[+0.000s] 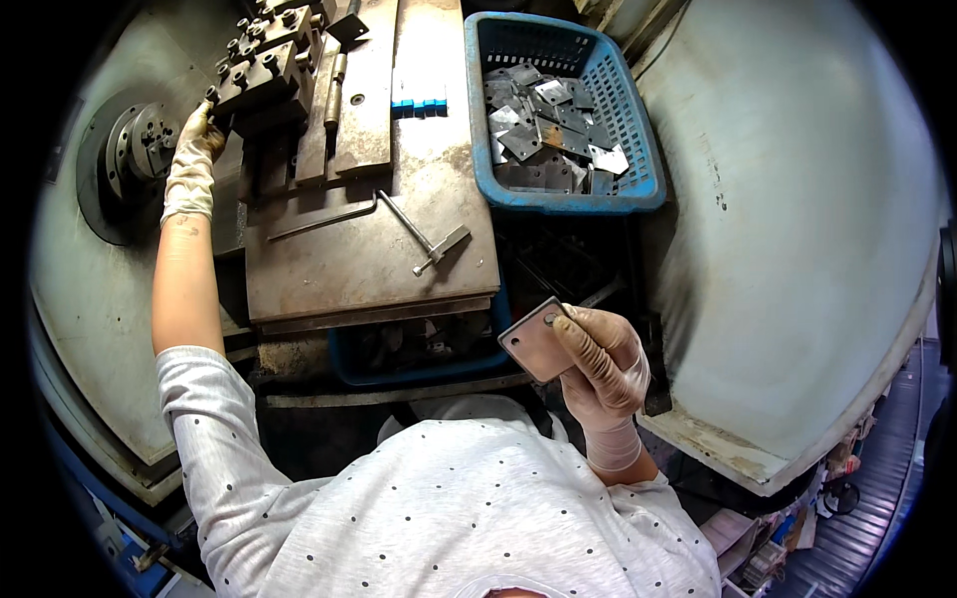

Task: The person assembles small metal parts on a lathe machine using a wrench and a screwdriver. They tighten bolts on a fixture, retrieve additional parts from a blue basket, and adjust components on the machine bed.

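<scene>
My right hand [604,371], in a pale stained glove, pinches a flat square metal plate [535,342] between thumb and fingers. Two holes show near the plate's corners, and it is held tilted in front of my chest. At the far left my gloved left hand [202,138] reaches between the round chuck [140,143] and a bolted steel tool holder [261,85]. Its fingers are drawn together beside a bolt head at the holder's near left end. Whatever those fingers grip, if anything, is too small or hidden to make out.
A blue plastic basket [653,189] with many metal plates stands at the back right. On the steel machine bed [329,274] lie a long hex key [324,220] and a T-handled wrench [409,224]. Small blue blocks [419,108] sit farther back. Another blue bin [374,377] is below the bed.
</scene>
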The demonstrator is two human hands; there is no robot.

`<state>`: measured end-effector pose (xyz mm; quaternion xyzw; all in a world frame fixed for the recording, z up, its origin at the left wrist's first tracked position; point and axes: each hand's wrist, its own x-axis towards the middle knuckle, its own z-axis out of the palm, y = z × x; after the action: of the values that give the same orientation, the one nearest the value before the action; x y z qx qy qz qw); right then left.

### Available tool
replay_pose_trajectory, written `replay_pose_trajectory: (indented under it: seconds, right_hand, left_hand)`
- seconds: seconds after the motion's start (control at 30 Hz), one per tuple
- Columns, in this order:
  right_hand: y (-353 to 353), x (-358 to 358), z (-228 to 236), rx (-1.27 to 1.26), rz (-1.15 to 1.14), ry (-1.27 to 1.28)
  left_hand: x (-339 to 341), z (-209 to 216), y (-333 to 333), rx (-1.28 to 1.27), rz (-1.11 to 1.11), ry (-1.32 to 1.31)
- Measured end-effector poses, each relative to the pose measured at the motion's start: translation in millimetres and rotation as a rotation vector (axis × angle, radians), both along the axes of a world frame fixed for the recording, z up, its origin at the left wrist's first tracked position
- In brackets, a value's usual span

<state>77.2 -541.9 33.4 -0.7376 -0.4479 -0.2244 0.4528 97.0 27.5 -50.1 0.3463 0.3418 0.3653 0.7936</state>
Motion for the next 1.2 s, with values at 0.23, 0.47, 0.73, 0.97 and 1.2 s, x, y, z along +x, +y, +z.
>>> replay_pose_trajectory:
  seconds: [0.23,0.47,0.73,0.97,1.2]
  right_hand:
    - [-8.2,-0.7,-10.3,0.055,0.039,0.209]
    - [-37.3,-20.2,-86.2,-0.246,0.18,0.894]
    - [21.8,-4.7,-243.3,-0.856,0.144,0.799]
    - [38.6,8.7,-246.7,-1.178,0.195,0.78]
    - [28.2,0.0,-261.2,-0.98,0.167,0.745]
  left_hand:
    - [-8.9,6.1,2.1,0.298,-0.143,0.146]
    - [-18.8,3.4,-12.8,1.418,-0.063,0.814]
    - [-24.9,-23.5,7.1,1.375,0.02,1.104]
    - [-33.3,-35.0,19.4,1.814,0.157,1.305]
    - [-44.5,-41.8,31.3,1.742,0.091,1.137]
